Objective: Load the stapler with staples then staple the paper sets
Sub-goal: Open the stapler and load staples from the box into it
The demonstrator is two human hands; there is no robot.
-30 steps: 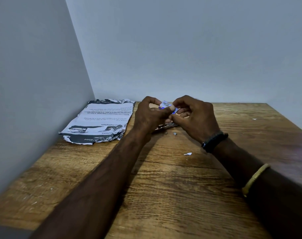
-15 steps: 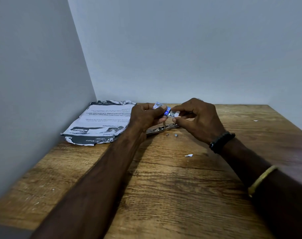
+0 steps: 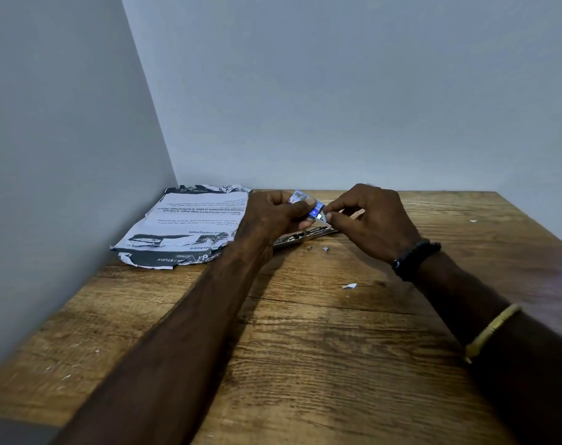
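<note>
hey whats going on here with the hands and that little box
A person is working at a wooden table. The left hand holds a small blue staple box, and the right hand pinches what looks like a staple strip at the box's open end. The stapler lies opened on the table just under the hands. The papers lie by the left wall, with neither hand on them.
</note>
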